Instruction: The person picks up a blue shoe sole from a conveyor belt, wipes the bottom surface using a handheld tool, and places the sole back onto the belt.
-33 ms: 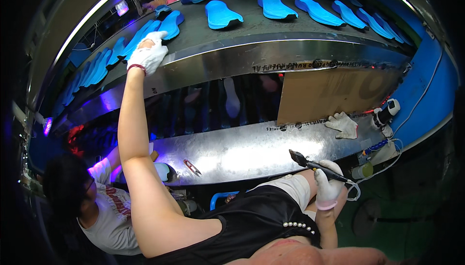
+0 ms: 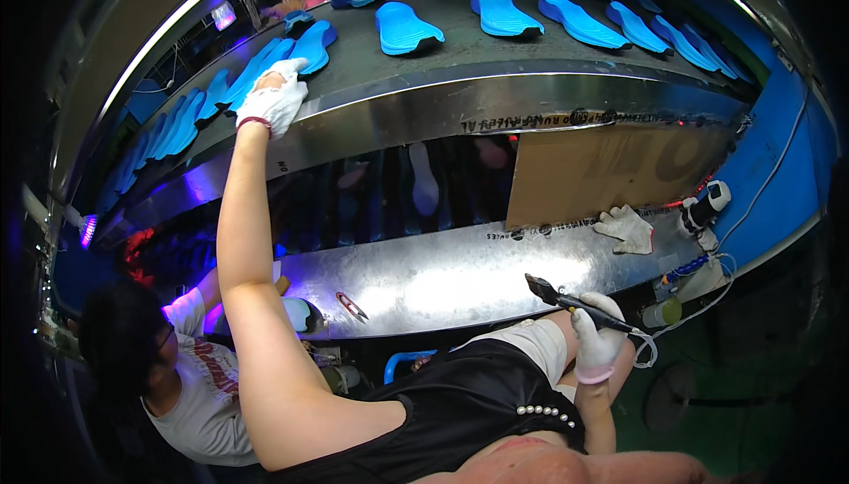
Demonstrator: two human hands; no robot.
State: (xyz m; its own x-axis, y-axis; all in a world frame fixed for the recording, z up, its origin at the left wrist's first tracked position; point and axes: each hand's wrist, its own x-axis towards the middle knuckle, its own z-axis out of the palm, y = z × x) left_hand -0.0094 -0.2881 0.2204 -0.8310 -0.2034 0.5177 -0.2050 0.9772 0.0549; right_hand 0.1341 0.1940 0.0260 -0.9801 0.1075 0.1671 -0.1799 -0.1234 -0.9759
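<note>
My left hand (image 2: 272, 102), in a white glove with a dark red cuff, reaches up to the belt's near edge at the far left. Its fingers are drawn together on the near end of a blue shoe sole (image 2: 315, 45); the grip is partly hidden. Another blue sole (image 2: 255, 72) lies right beside that hand. Low on the right, above my lap, my right hand (image 2: 599, 342) wears a white glove with a pink cuff. It is closed around a black corded hand tool (image 2: 579, 304), whose broad dark tip points up and left.
More blue soles (image 2: 407, 28) lie along the dark belt (image 2: 460, 64). Below are a metal shelf (image 2: 424, 263) with red-handled snips (image 2: 351, 305), a loose white glove (image 2: 624, 229) and a cardboard sheet (image 2: 601, 174). A co-worker (image 2: 190, 369) sits at lower left.
My left hand has shifted very slightly to the right. The right hand and its tool have hardly moved.
</note>
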